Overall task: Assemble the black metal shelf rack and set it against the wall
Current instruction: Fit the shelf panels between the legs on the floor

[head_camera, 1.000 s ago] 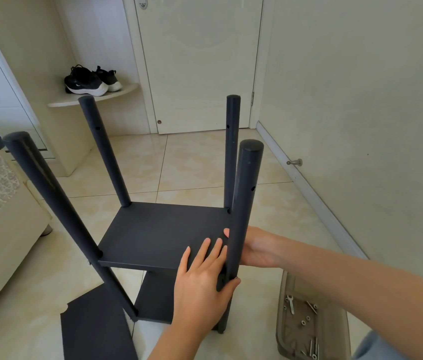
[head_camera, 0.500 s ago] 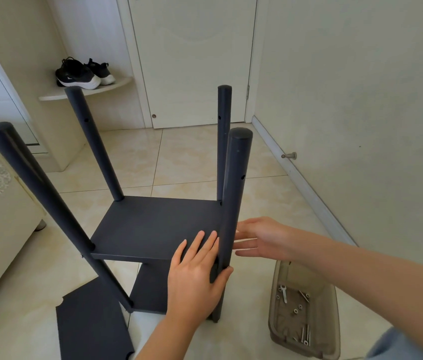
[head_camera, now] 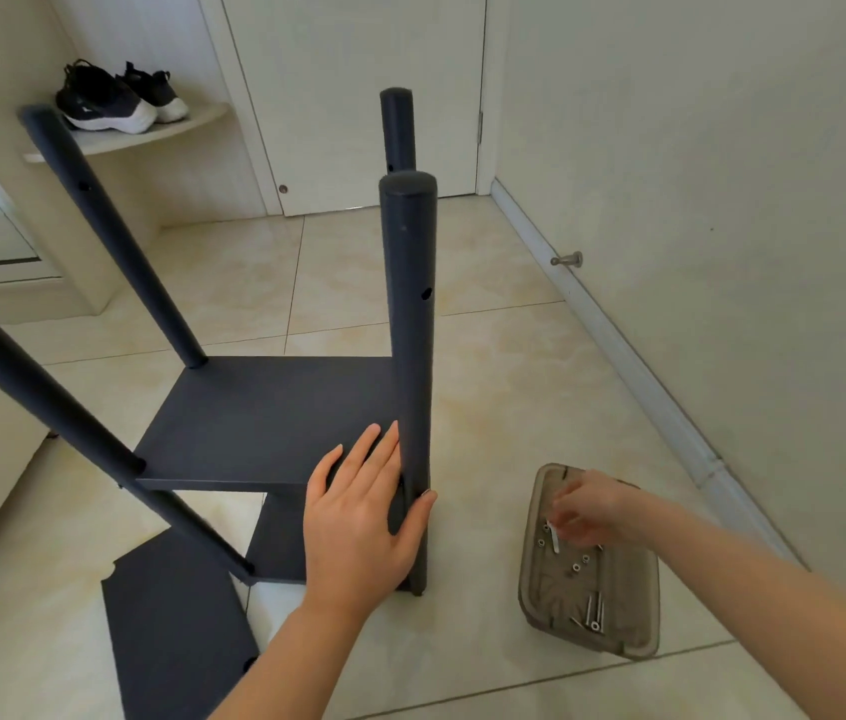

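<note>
Loose panel [head_camera: 176,631]: flat on the floor, lower left.
Left hand [head_camera: 358,517]: fingers flat on the middle shelf [head_camera: 264,418], thumb hooked round the near post [head_camera: 410,356].
Right hand [head_camera: 592,511]: lower right, curled into the screw tray [head_camera: 634,605]; blurred, so I cannot tell what it holds.
Relation: the post stands upright, left of the tray, and the right hand is nearer the screws.
Shelf rack [head_camera: 114,262]: centre frame, apart from the wall.

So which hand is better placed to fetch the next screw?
Right: the right hand reaches into the tray of screws, while the left hand holds the post against the shelf.
</note>
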`<control>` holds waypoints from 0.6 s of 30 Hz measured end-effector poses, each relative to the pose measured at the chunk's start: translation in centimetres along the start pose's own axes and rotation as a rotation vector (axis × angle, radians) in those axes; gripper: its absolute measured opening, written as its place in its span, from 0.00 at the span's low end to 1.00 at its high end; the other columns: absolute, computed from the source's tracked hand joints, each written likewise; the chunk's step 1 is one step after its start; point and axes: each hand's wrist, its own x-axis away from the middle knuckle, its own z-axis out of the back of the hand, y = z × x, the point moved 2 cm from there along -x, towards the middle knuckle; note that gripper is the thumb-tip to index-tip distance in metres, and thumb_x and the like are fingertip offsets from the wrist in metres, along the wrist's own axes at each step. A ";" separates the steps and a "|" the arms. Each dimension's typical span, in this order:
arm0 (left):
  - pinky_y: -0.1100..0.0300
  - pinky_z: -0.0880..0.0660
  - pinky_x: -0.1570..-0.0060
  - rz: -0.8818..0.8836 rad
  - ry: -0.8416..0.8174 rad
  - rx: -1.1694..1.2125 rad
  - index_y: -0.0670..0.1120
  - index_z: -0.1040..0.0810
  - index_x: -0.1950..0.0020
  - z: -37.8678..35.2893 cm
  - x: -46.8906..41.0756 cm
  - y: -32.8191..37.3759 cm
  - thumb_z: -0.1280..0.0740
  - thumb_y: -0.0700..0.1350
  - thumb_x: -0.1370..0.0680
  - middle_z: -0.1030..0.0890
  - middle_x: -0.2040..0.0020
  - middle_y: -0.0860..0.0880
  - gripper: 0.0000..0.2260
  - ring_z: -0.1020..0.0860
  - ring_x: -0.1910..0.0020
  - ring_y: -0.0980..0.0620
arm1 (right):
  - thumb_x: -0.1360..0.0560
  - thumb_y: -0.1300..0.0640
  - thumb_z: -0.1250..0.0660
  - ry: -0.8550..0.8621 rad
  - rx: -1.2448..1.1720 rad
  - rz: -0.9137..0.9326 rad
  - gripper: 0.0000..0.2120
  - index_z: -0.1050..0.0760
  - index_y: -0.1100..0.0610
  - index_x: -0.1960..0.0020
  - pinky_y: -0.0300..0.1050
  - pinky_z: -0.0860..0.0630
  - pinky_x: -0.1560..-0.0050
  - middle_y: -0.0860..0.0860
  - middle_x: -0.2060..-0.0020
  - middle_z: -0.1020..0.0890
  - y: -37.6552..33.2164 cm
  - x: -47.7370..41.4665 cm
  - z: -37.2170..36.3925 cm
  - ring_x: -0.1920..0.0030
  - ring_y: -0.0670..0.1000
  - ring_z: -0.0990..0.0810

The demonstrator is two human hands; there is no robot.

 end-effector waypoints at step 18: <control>0.52 0.40 0.26 0.018 0.018 0.046 0.55 0.24 0.35 -0.1 0.6 0.0 0.37 0.58 0.20 0.27 0.30 0.60 0.16 0.30 0.26 0.53 | 0.21 0.60 0.35 0.148 0.475 0.125 0.14 0.24 0.62 0.37 0.47 0.26 0.43 0.61 0.40 0.20 7.8 -10.2 -4.8 0.39 0.61 0.22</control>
